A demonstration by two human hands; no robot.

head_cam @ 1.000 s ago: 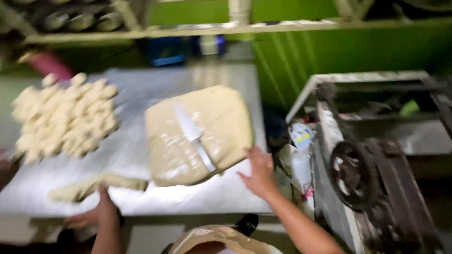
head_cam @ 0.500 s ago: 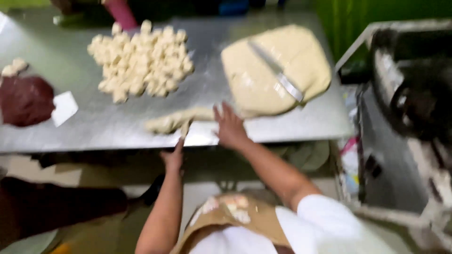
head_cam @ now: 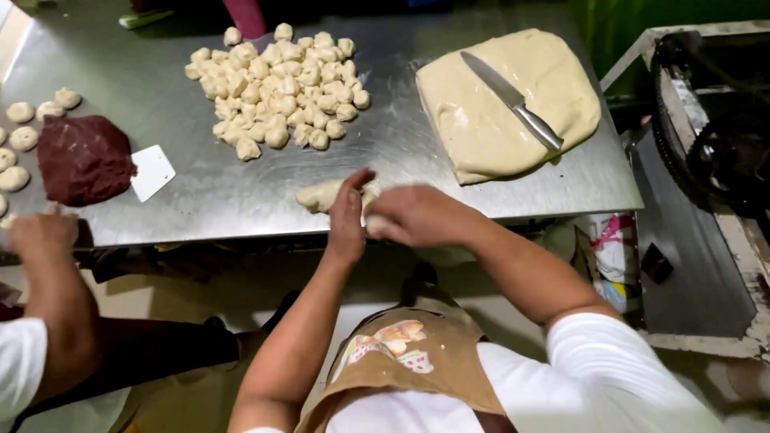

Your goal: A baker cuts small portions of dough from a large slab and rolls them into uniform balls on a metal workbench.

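Fingers, left hand: extended and held together, edge of the hand set against the dough strip; pressing, not gripping.
Fingers, right hand: curled round the right end of the dough strip, grasping it.
Dough strip: pale, lying on the steel worktop at its near edge, just nearer the person than the heap of dough pieces.
Heap of dough pieces: small pale lumps, piled at the worktop's middle toward the far edge.
Dough slab: large, flattened, to the right of the heap and well apart from it.
Knife: lay flat on the slab, metal handle toward the near right.
Dark red mass: to the left of the heap; white scraper card just beside it.
Small dough balls: farther left of the heap, at the worktop's left edge.
Second person's hand: at the near left edge, far left of the heap; grip could not be determined.
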